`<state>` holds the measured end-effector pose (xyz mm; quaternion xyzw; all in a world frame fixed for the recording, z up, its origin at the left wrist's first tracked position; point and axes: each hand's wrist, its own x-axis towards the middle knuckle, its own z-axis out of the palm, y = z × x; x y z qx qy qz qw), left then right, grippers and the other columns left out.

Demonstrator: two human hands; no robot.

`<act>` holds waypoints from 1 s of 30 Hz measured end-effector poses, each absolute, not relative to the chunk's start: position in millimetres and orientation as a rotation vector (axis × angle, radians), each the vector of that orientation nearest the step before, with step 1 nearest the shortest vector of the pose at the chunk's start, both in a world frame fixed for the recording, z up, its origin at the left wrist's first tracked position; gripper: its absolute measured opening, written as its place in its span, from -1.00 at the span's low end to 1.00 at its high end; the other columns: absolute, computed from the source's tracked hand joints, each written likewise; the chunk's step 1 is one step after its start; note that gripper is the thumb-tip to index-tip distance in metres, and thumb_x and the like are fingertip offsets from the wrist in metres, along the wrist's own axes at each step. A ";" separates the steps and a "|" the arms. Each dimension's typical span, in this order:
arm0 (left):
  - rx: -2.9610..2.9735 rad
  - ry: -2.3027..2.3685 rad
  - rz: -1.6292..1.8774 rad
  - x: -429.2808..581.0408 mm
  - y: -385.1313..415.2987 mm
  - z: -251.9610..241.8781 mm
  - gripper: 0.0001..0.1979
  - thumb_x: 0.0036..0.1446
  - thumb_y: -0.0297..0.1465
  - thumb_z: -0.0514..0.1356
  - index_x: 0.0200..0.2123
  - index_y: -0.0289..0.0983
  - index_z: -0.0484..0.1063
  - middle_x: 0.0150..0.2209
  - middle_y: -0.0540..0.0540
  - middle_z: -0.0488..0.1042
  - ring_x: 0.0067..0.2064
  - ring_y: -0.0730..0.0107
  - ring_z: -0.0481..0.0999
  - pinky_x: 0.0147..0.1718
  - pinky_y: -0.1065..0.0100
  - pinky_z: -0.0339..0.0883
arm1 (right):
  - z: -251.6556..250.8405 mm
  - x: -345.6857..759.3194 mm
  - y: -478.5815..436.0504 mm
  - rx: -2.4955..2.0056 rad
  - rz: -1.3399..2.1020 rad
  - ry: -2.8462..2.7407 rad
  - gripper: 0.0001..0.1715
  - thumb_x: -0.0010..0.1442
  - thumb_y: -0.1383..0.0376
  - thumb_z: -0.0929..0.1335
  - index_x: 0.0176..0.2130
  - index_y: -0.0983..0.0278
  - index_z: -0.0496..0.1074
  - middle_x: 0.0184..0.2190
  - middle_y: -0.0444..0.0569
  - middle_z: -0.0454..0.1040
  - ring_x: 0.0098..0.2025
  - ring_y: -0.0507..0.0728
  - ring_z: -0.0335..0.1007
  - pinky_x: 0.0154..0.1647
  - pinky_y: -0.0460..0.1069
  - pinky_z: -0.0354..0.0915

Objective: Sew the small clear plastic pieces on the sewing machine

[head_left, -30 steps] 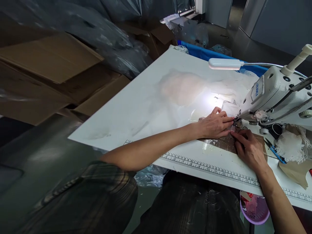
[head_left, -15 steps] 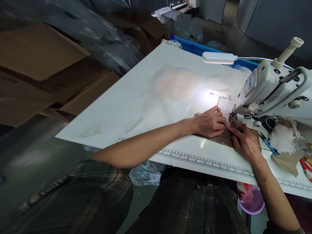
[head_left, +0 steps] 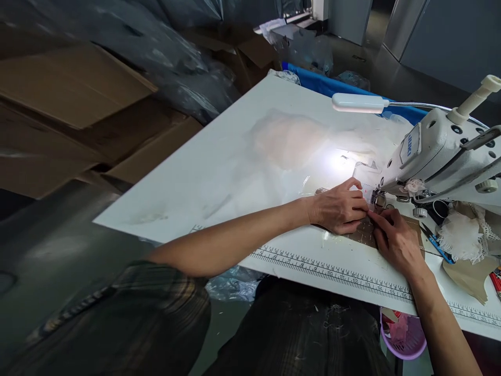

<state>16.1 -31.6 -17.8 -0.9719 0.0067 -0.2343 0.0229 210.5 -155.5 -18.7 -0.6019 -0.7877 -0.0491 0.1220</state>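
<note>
My left hand (head_left: 340, 208) rests on the sewing table just left of the needle, fingers bent and closed together. My right hand (head_left: 396, 237) lies in front of the presser foot (head_left: 378, 198), its thumb and index finger pressed together and nearly touching the left fingertips. What the fingers pinch is too small and covered to name. A pale, see-through piece (head_left: 366, 192) shows between the left fingers and the foot. Under both hands lies a brown plate (head_left: 362, 235). The white sewing machine (head_left: 434, 146) stands over the right hand's far side.
A lit lamp (head_left: 360, 103) hangs over the table (head_left: 188, 177). Blue-handled snips (head_left: 437, 243), lace scraps (head_left: 460, 235) and a tan piece (head_left: 467, 277) lie at right. A ruler strip (head_left: 332, 271) runs along the front edge. Below is a purple basket (head_left: 407, 347); cardboard boxes (head_left: 70, 83) stand left.
The view has shifted slightly, so the table and machine appear a little lower and further right. Both hands keep nearly the same pose beside the presser foot.
</note>
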 end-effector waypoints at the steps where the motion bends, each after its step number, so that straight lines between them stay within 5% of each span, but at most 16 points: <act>1: -3.014 0.013 -0.720 16.0 -31.6 -17.3 -0.71 0.27 -0.38 0.03 -0.37 -0.23 0.53 -0.21 -0.06 0.60 -0.21 0.30 0.49 0.10 0.09 0.11 | -18.1 209.9 -155.3 -1.771 -0.152 -2.308 -0.56 0.30 0.32 0.21 0.09 0.18 0.48 -0.16 0.06 0.43 -0.26 0.10 0.40 -0.51 -0.09 0.25; 11: -3.172 -0.129 -0.524 13.6 -30.0 -13.8 -0.74 0.19 -0.29 0.10 -0.21 -0.27 0.53 -0.11 -0.16 0.56 -0.21 0.21 0.44 -0.09 0.13 0.16 | -7.4 198.1 -149.2 -2.048 -0.138 -2.327 -0.53 0.31 0.30 0.20 0.15 0.15 0.41 -0.16 0.08 0.38 -0.39 0.06 0.33 -0.59 -0.11 0.08; 30: -3.145 -0.395 -0.432 18.5 -33.4 -11.1 -0.65 0.25 -0.19 0.06 -0.09 -0.28 0.50 0.07 -0.20 0.45 -0.14 0.19 0.42 -0.03 0.10 0.10 | -13.1 199.4 -148.4 -2.002 -0.151 -2.224 -0.55 0.31 0.26 0.19 0.11 0.18 0.44 -0.17 0.11 0.42 -0.49 0.03 0.29 -0.60 -0.08 0.10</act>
